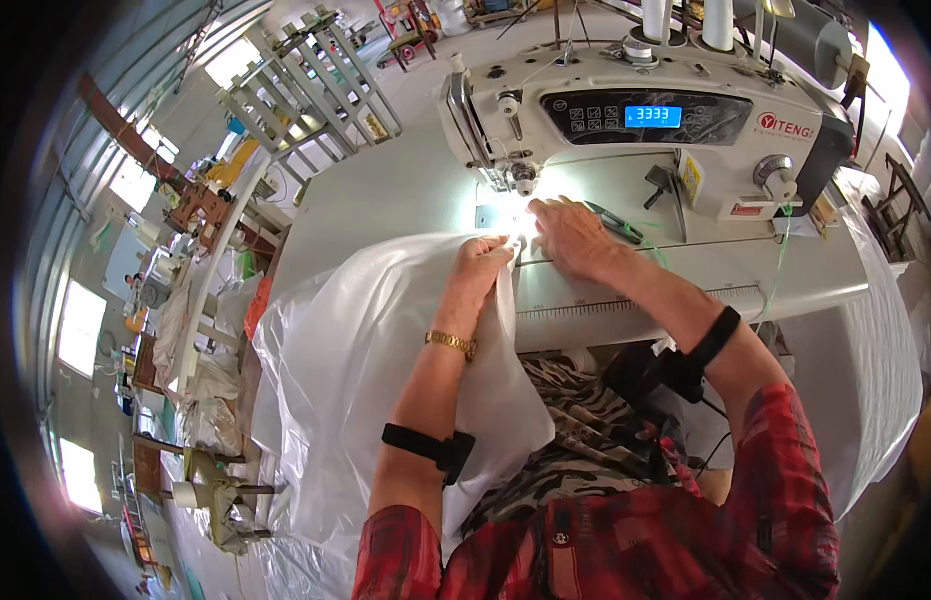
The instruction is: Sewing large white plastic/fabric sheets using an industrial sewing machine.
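Pinching the edge of a white sheet (375,330), the left hand (478,268) sat at center frame, just below the stitching end of the sewing machine (635,95). Right hand (575,240) was just beside it, fingers bent; glare washed out the fingertips, so couldn't tell if they gripped or only pressed. Sheet spread over the surface (355,200) left of center and drooped past its near edge beside camouflage trousers (585,410). Risks, my read: caught fingers if the machine ran with both hands that close; sheet edge pulled off line if the drooping part dragged; slick folds bunching if fed unevenly. Dark snips (615,224) lay just right of the right hand; a wrist bump could've shifted them.
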### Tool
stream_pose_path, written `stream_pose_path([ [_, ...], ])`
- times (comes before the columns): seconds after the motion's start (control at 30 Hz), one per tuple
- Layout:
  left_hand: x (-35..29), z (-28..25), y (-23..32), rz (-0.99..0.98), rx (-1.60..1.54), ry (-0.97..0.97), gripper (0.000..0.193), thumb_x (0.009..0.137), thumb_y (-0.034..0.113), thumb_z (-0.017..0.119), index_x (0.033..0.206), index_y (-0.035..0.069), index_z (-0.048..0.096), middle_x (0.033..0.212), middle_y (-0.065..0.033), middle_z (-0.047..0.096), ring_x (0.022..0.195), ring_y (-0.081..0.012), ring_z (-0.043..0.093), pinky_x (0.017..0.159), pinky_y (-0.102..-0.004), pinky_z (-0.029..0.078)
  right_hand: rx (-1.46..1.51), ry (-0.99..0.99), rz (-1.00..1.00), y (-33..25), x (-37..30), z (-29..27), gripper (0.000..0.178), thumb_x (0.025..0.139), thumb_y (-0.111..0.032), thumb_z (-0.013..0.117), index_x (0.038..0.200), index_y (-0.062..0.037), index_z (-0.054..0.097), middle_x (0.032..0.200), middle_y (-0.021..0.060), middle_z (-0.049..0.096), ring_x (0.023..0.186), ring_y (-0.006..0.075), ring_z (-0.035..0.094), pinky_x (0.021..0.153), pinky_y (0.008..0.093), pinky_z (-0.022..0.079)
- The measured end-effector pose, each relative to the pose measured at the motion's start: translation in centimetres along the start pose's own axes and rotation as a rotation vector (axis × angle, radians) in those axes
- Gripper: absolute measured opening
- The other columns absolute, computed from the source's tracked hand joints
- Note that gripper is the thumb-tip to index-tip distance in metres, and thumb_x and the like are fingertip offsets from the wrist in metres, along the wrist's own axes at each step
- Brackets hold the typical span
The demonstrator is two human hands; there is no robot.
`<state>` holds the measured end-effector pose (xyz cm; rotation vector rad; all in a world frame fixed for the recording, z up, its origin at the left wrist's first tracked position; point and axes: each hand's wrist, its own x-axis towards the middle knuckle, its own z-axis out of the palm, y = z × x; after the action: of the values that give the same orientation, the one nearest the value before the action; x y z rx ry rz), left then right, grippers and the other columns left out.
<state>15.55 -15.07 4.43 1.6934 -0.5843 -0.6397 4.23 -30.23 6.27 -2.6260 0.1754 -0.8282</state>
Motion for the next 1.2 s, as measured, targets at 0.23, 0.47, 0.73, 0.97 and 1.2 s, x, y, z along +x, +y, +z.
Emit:
stream_pose_path([
  [0.23,-0.4,-0.4,0.1,-0.101,-0.269,-0.083,0.045,0.084,0.011,0.068,0.12,-0.01,0.053,0.085,-0.0035,0.062,0.065,-0.0054,0.054,0.057,-0.0206,0.045,0.165,-0.171,0.018,3.0,1.9,2.7,0.015,0.09,-0.021,0.056,0.093,-0.0082,0.064,0.083,0.0165,0.067,0.083,0.0341,0.064,0.077,0.0447,0.049],
  [0.47,-0.1,0.5,-0.8,-0.05,-0.185,-0.016,0.04,0.084,0.01,0.066,0.117,-0.011,0.055,0.091,-0.0034,0.062,0.068,-0.008,0.055,0.059,-0.0223,0.045,-0.088,-0.125,-0.098,2.0,2.3,3.3,0.022,0.093,-0.026,0.051,0.089,-0.0094,0.064,0.078,0.0141,0.066,0.077,0.0327,0.064,0.072,0.0455,0.045],
  [0.73,-1.9,2.8,0.4,0.304,0.565,0.163,0.034,0.083,0.011,0.057,0.112,-0.006,0.061,0.087,-0.0196,0.066,0.074,-0.0236,0.061,0.07,-0.0343,0.049,-0.174,-0.183,-0.099,1.5,2.4,3.0,0.016,0.091,-0.022,0.052,0.086,-0.0094,0.061,0.074,0.0125,0.065,0.075,0.0321,0.064,0.072,0.0443,0.044],
  [0.97,-1.6,2.7,0.6,0.428,0.827,0.205,0.034,0.082,0.009,0.052,0.112,-0.003,0.064,0.087,-0.0253,0.065,0.091,-0.0382,0.062,0.085,-0.0459,0.046,0.002,-0.11,-0.01,1.5,1.8,2.9,0.015,0.089,-0.018,0.053,0.092,-0.0077,0.064,0.081,0.0133,0.068,0.083,0.0299,0.066,0.077,0.0441,0.046],
  [1.2,-0.8,2.8,1.0,0.357,0.79,0.182,0.033,0.084,0.012,0.05,0.108,-0.002,0.066,0.083,-0.0258,0.065,0.087,-0.0387,0.063,0.082,-0.0454,0.048,-0.079,-0.106,-0.137,2.0,0.3,2.7,0.022,0.084,-0.012,0.056,0.102,-0.0059,0.066,0.097,0.0162,0.067,0.094,0.032,0.061,0.084,0.0432,0.045],
])
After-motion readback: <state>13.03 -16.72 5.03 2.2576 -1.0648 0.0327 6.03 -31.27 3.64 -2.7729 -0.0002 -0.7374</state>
